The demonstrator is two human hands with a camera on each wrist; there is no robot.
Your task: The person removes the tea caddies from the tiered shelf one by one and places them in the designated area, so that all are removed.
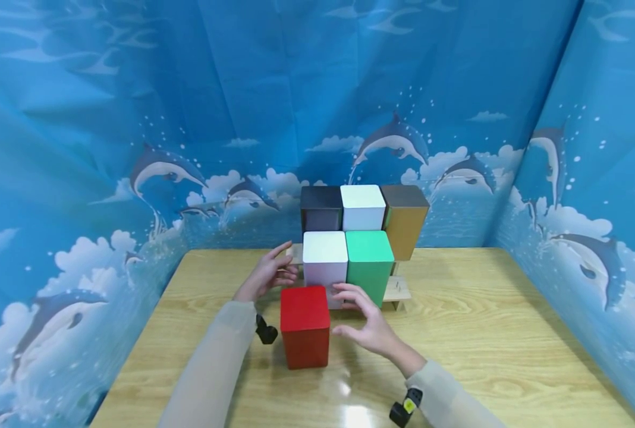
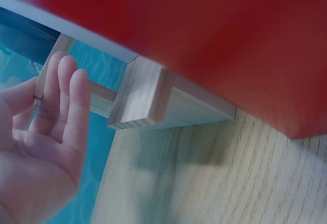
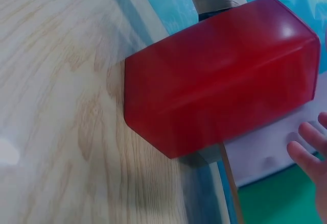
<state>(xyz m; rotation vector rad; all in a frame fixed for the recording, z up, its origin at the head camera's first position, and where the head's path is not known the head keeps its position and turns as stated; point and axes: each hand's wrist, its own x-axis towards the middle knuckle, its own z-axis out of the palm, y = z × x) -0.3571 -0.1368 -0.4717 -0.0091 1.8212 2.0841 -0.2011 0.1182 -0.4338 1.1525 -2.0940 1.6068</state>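
Note:
A red box [image 1: 305, 327] stands upright on the wooden table, with one hand on each side of it. My left hand [image 1: 268, 273] is beyond its left side, fingers loosely extended, fingertips close to the left end of a wooden stand [image 1: 296, 253]. In the left wrist view, that palm [image 2: 46, 152] holds nothing. My right hand [image 1: 364, 321] is spread to the right of the red box, thumb apart from the fingers. Its fingertips overlap the front of a white box [image 1: 325, 261] in the head view. Next to that box stands a green box [image 1: 370, 261].
A black box [image 1: 321, 208], another white box [image 1: 362, 207] and a brown box [image 1: 405, 220] form a row on the stand's back level. A light wooden step [image 1: 398, 289] juts out at the right. Blue dolphin-print curtains [image 1: 253, 119] enclose the wooden table [image 1: 472, 333].

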